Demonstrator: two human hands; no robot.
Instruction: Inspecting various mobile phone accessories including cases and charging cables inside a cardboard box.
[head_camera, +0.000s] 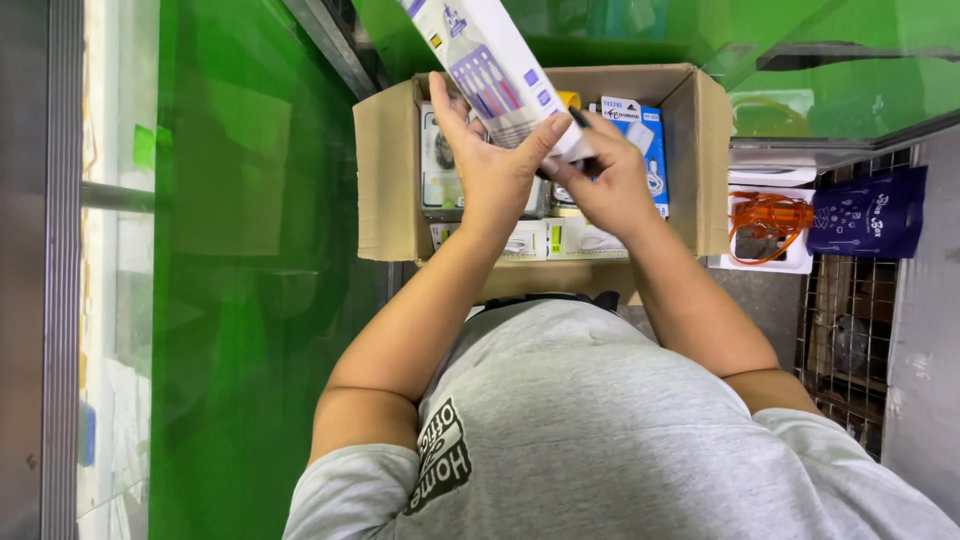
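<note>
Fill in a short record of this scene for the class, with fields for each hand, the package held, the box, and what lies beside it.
Left hand: grips the long white package from its left side.
Right hand: holds a dark pen against the package's lower end.
Package: flat, white with purple print, held tilted above the box.
Cardboard box: open, flaps up, filled with small boxed goods.
Beside the box, camera right: orange coiled cable on a white tray; dark blue pouch.
Surroundings: green panels.
</note>
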